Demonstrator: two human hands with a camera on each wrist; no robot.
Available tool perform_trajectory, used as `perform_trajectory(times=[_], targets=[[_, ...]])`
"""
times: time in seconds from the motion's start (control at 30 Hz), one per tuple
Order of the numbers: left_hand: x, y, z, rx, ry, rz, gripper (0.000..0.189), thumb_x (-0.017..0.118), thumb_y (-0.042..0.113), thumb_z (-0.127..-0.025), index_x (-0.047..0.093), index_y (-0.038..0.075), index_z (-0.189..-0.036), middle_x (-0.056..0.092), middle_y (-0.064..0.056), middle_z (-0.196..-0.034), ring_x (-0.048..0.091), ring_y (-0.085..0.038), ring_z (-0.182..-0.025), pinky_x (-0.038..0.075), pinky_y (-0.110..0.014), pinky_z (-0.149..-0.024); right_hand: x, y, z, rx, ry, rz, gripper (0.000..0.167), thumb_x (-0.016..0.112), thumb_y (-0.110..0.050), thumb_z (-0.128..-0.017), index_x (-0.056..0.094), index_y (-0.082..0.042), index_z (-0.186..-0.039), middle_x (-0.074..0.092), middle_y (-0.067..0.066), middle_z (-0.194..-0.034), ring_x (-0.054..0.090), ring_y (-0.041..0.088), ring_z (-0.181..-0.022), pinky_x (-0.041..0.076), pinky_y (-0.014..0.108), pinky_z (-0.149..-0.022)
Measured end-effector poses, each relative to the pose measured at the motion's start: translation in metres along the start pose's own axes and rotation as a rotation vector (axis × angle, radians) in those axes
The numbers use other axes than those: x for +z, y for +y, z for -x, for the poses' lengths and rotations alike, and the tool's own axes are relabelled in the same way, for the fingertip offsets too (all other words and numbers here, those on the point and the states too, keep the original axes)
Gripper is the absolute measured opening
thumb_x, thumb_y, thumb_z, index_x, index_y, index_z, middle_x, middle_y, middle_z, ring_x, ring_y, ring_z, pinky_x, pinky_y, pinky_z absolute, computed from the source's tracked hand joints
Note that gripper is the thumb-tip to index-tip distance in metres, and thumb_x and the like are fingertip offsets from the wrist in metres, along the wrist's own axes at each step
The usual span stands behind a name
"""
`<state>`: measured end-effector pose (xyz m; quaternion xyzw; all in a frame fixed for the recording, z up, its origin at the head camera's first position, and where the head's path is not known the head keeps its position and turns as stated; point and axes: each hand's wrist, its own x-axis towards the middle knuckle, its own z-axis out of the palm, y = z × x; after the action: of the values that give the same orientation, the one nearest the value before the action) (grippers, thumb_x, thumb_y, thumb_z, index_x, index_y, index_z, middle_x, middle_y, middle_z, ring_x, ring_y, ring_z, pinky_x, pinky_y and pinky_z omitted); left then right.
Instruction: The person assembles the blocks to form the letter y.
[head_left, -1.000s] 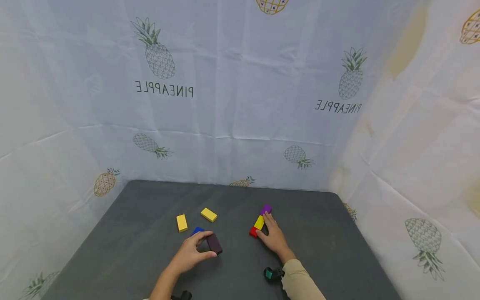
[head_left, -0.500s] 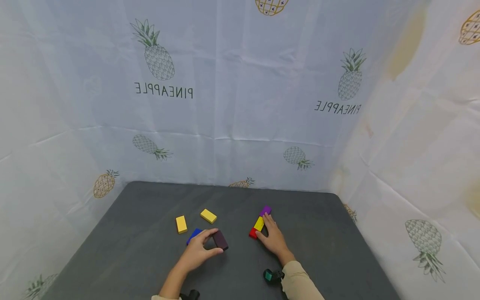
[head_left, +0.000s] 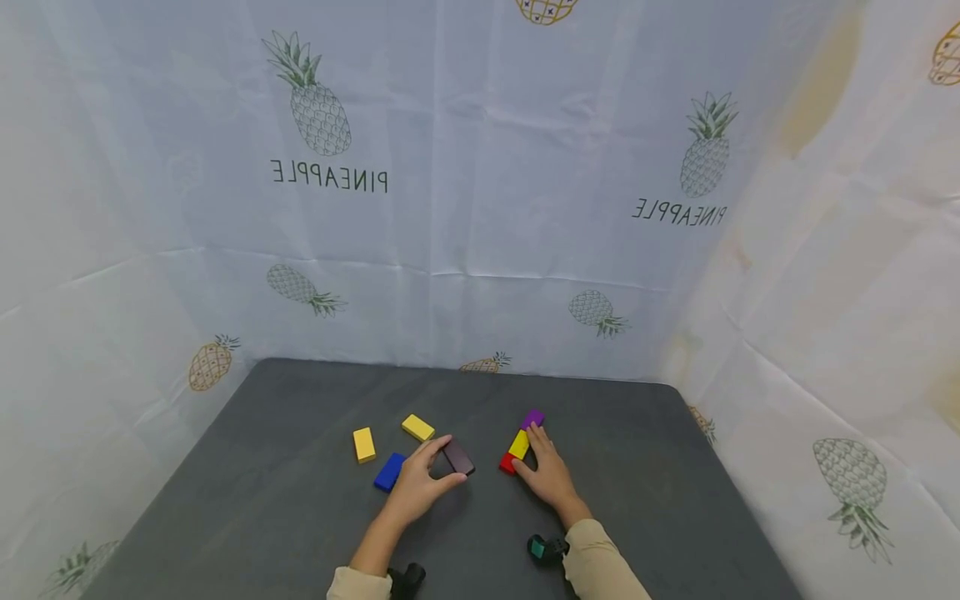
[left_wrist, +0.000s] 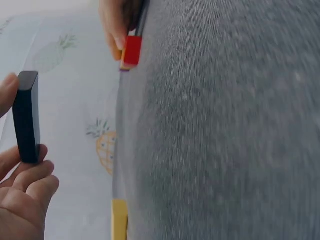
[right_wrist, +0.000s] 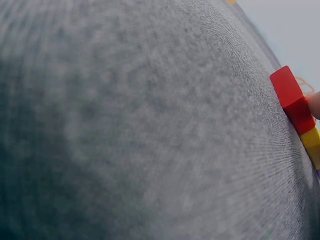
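The left hand (head_left: 417,489) pinches the dark block (head_left: 459,457) now nearer to the block row (head_left: 518,445), which the outstretched right hand (head_left: 551,475) touches, so less gap remains.

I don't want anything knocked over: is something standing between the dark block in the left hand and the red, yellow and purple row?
Nothing visible does: only tabletop shows between the dark block and the row. The right hand touches the row's other side; the blue block and both loose yellow blocks lie further left.
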<state>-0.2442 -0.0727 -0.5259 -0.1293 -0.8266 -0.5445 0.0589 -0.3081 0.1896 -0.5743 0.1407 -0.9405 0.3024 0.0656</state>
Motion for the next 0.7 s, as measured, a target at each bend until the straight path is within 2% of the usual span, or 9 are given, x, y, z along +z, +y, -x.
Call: perform_trajectory(times=[0.33,0.7], targets=[[0.013,0.001,-0.011,0.042,-0.015,-0.006,0.073,0.074,0.038,-0.080,0.047,0.000,-0.137,0.055,-0.018,-0.128,0.051,-0.038,-0.123,0.046,-0.053,-0.096,0.000,0.000,0.000,0.005,0.012,0.006,0.073,0.060,-0.043,-0.089,0.038,0.000,-0.144,0.031,0.014,-0.153,0.027,0.034,-0.142,0.028,0.056,-0.111],[0.033,-0.007,-0.026,0.007,0.009,-0.087,0.070,0.075,0.033,-0.081,0.049,-0.005,-0.134,0.056,-0.022,-0.125,0.057,-0.035,-0.108,0.050,-0.050,-0.086,0.001,0.000,0.000,0.009,0.002,0.005,0.073,0.060,-0.043,-0.089,0.037,0.000,-0.144,0.031,0.015,-0.153,0.026,0.035,-0.142,0.026,0.056,-0.111]])
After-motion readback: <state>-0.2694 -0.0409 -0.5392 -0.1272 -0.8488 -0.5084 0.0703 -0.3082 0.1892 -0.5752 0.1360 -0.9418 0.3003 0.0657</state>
